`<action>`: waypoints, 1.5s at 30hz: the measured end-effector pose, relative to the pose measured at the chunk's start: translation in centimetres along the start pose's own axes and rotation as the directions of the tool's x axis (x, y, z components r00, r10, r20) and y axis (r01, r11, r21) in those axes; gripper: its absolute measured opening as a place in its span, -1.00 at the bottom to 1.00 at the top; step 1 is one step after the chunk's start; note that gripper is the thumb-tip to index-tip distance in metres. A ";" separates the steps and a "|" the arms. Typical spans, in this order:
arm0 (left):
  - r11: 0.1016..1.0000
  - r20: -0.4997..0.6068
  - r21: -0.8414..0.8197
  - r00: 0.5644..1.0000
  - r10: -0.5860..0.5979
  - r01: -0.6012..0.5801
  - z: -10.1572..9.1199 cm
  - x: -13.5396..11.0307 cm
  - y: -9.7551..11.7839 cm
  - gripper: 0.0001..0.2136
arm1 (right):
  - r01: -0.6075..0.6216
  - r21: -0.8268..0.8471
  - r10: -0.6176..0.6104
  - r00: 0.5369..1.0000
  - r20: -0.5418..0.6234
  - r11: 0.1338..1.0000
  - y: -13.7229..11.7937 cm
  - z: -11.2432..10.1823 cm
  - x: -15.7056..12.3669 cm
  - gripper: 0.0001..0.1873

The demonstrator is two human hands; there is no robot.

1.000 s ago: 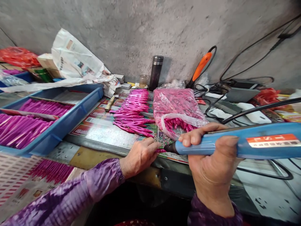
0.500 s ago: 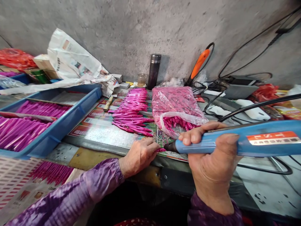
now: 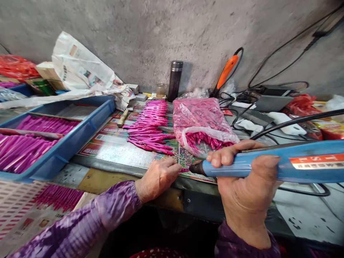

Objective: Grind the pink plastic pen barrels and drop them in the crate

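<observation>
My right hand (image 3: 243, 186) is wrapped round a blue corded hand tool (image 3: 271, 163) with an orange label, held level, its dark tip pointing left. My left hand (image 3: 158, 175) rests on the bench edge and pinches a small pink piece (image 3: 185, 170) right at the tool's tip. Behind them a fan of pink pieces (image 3: 152, 125) lies on a printed mat (image 3: 113, 143). A clear plastic bag (image 3: 200, 120) full of the same pink pieces sits to its right, mouth toward me. Small silver beads (image 3: 182, 156) lie on the mat near the tip.
A blue tray (image 3: 67, 143) of magenta sticks is at the left, with crumpled newspaper (image 3: 83, 68) behind. A small hammer (image 3: 123, 116), a dark flask (image 3: 174, 80), an orange-handled tool (image 3: 227, 73) and tangled black cables (image 3: 247, 98) stand along the grey wall.
Both hands have stayed almost in place, tool tip against the pinched piece. The view has shifted slightly; the right hand sits a little lower and further right in the picture.
</observation>
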State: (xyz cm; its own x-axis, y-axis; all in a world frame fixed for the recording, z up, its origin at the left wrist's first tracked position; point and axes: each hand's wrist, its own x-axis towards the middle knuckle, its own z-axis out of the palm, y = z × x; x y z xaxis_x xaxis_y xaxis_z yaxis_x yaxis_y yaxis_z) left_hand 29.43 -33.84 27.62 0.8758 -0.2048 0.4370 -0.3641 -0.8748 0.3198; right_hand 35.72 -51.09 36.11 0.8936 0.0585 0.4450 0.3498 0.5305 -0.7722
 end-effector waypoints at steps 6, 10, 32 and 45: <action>0.996 -0.005 0.076 0.999 0.054 -0.054 -0.1 -0.2 0.0 -0.74 | -0.013 0.012 0.013 1.000 -0.007 1.000 -0.2 -0.3 -0.2 -0.51; 0.991 0.003 0.112 0.997 0.080 -0.080 -0.2 -0.2 0.1 -0.69 | -0.009 0.000 0.009 1.000 -0.002 1.000 -0.1 -0.3 -0.2 -0.48; 0.974 -0.109 0.172 0.980 0.167 -0.147 0.2 -0.3 0.0 -0.70 | -0.018 -0.017 0.018 1.000 0.011 1.000 -0.3 -0.1 -0.5 -0.47; 0.973 -0.124 0.186 0.979 0.163 -0.138 0.0 -0.3 0.1 -0.72 | -0.019 -0.004 0.019 1.000 0.012 1.000 -0.2 -0.3 -0.5 -0.53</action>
State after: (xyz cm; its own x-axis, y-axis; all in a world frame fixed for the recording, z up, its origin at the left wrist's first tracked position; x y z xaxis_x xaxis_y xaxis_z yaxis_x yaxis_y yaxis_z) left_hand 29.11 -33.88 27.47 0.7588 -0.2886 0.5838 -0.4167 -0.9041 0.0946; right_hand 35.25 -51.46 35.94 0.8968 0.0784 0.4355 0.3340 0.5258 -0.7823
